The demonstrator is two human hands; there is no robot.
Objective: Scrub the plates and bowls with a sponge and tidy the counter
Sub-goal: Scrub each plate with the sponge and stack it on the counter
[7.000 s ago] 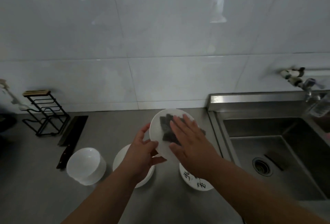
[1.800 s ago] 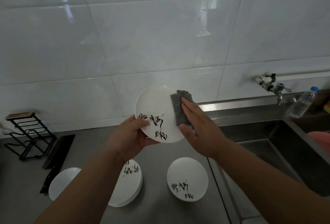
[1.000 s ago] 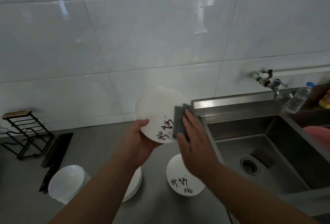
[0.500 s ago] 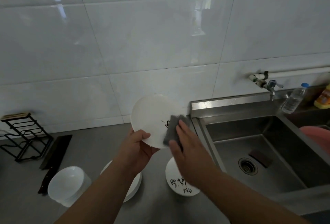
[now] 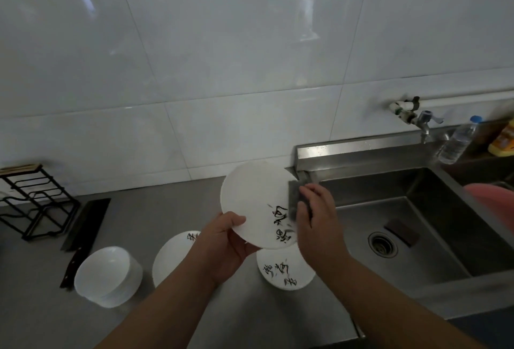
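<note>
So left hand (image 5: 222, 243) grips the white plate (image 5: 256, 204) by its lower rim, tilted up over the counter (image 5: 172, 212) w/ thumb on the face, while right hand (image 5: 317, 223) has fingers curled round a gray sponge (image 5: 293, 195) pressed against the plate's right edge, just beside the sink (image 5: 417, 223).

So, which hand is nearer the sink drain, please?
Right. The right hand, gripping the sponge, is just left of the drain; the left hand, gripping the plate, is farther left.

sponge (image 5: 293, 195) slid up rim of plate (image 5: 250, 195), lettering uncovered
</note>
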